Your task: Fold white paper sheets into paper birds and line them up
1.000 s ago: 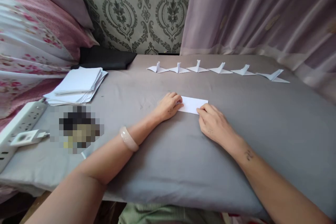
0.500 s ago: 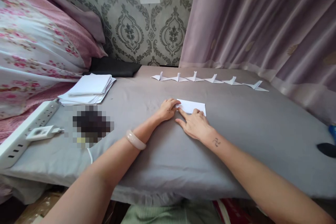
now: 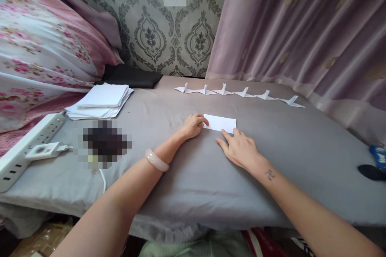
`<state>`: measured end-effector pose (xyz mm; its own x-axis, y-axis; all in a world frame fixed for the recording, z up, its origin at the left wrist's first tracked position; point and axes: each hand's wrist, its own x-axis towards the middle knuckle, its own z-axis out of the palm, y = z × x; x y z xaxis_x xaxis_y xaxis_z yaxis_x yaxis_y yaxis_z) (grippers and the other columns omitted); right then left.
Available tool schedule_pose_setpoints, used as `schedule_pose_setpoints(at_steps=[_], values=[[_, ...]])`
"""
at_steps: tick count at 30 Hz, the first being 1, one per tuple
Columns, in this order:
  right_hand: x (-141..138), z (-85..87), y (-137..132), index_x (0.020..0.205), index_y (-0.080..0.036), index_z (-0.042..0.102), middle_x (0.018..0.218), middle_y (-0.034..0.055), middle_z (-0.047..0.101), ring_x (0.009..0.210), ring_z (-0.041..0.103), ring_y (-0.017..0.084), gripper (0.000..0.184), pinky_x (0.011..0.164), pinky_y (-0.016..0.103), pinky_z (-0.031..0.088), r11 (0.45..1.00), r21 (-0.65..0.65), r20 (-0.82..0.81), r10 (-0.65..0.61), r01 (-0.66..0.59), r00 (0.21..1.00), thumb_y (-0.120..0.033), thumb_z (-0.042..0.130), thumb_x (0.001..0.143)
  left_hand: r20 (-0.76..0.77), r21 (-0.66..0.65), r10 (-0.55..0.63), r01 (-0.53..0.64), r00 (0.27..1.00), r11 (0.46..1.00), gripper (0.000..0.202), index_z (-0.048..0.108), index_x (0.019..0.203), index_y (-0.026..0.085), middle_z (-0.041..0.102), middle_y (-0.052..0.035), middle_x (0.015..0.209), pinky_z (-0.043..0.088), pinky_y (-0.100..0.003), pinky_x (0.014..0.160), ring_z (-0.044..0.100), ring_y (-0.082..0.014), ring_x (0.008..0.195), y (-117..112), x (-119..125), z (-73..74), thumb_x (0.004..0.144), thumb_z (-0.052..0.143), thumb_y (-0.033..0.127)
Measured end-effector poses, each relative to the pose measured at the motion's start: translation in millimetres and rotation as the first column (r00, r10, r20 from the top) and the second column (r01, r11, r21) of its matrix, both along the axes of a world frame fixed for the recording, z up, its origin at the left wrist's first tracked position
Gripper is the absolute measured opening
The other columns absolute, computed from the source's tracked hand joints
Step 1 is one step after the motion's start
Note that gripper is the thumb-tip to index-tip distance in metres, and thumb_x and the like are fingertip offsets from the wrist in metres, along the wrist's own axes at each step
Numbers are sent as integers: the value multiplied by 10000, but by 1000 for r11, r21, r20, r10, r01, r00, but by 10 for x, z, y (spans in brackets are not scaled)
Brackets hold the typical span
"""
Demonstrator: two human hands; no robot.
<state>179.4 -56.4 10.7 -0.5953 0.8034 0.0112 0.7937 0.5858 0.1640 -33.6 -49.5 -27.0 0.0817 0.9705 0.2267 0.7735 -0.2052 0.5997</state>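
Note:
A white sheet of paper (image 3: 219,122), folded into a narrow rectangle, lies flat on the cloth-covered table. My left hand (image 3: 194,125) grips its left end, the fingers bent over the edge and holding it down. Along the lower right edge, my right hand (image 3: 241,149) lies with fingers spread, the tips touching the paper near its corner. Beyond both hands stands a row of several folded white paper birds (image 3: 224,89).
A stack of white paper (image 3: 102,97) is at the back left, before a black flat item (image 3: 129,77). A white power strip (image 3: 33,146) with a plugged-in charger (image 3: 44,151) runs along the left edge. Near it is a blurred-out object (image 3: 105,142). A dark object (image 3: 370,172) sits far right.
My right hand has slid rightward along the paper's lower edge, away from my left hand, uncovering more of the paper. My left hand stays at the left end.

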Motion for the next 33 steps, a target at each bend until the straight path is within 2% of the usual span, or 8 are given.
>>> schedule_pose_setpoints(at_steps=[4, 8, 12, 17, 21, 25, 29, 33], values=[[271, 69, 118, 1219, -179, 619, 1126, 149, 587, 1030, 574, 270, 436, 846, 378, 418, 987, -150, -197, -85, 55, 977, -422, 388, 940, 1, 7, -26, 26, 1000, 1000, 313, 710, 899, 193, 647, -65, 1099, 415, -358, 1001, 591, -195, 1037, -12, -6, 35, 799, 442, 66], [471, 148, 438, 744, -163, 695, 955, 97, 656, 926, 607, 217, 273, 811, 321, 435, 870, -473, -446, -374, 140, 813, -333, 519, 864, -20, -6, -10, 10, 1000, 1000, 304, 707, 876, 181, 651, -67, 1029, 475, -313, 896, 616, -174, 905, -7, 28, 83, 767, 452, 56], [441, 70, 770, 901, -117, 666, 919, 103, 678, 751, 635, 149, 235, 679, 269, 493, 713, -680, -466, -600, 170, 651, -268, 486, 894, -55, -4, 154, -154, 987, 988, 250, 656, 1017, 144, 600, -113, 1014, 487, -374, 855, 605, -208, 863, 12, 139, 80, 820, 509, 191], [214, -28, 946, 1109, -119, 592, 1070, 97, 633, 870, 630, 164, 325, 739, 337, 542, 556, -825, -434, -741, 104, 513, -369, 556, 905, -92, 43, 275, -272, 957, 961, 440, 577, 1117, 165, 561, -111, 1058, 453, -438, 913, 549, -269, 1019, 18, 250, -37, 756, 685, 391], [106, -21, 886, 761, -120, 606, 681, 34, 646, 461, 507, 51, 233, 380, 166, 365, 570, -821, -504, -723, -3, 473, -340, 655, 821, -42, 61, 287, -284, 957, 957, 429, 554, 1145, 168, 565, -96, 1041, 472, -418, 885, 562, -241, 985, 12, 244, -73, 778, 671, 357], [141, -61, 872, 737, -145, 581, 577, 0, 602, 366, 439, 50, 175, 313, 173, 263, 630, -776, -563, -694, 0, 449, -296, 654, 785, -21, 43, 280, -279, 960, 959, 388, 558, 1140, 165, 573, -88, 1032, 481, -404, 889, 570, -230, 990, 15, 223, -73, 784, 653, 286], [342, -117, 1029, 948, -141, 586, 907, 95, 695, 541, 575, 81, 172, 425, 187, 388, 742, -667, -664, -633, 68, 398, -240, 474, 863, 37, 14, 280, -280, 959, 960, 380, 548, 1159, 169, 580, -101, 1081, 496, -393, 876, 579, -228, 1005, 5, 212, -87, 796, 620, 252], [451, -185, 1099, 1084, -162, 610, 1096, 94, 684, 907, 629, 143, 280, 840, 282, 476, 845, -534, -743, -478, 14, 470, -213, 499, 833, 128, -78, 280, -272, 951, 959, 446, 529, 1186, 186, 578, -95, 1122, 489, -391, 889, 568, -228, 1019, -29, 208, -58, 774, 653, 302]])
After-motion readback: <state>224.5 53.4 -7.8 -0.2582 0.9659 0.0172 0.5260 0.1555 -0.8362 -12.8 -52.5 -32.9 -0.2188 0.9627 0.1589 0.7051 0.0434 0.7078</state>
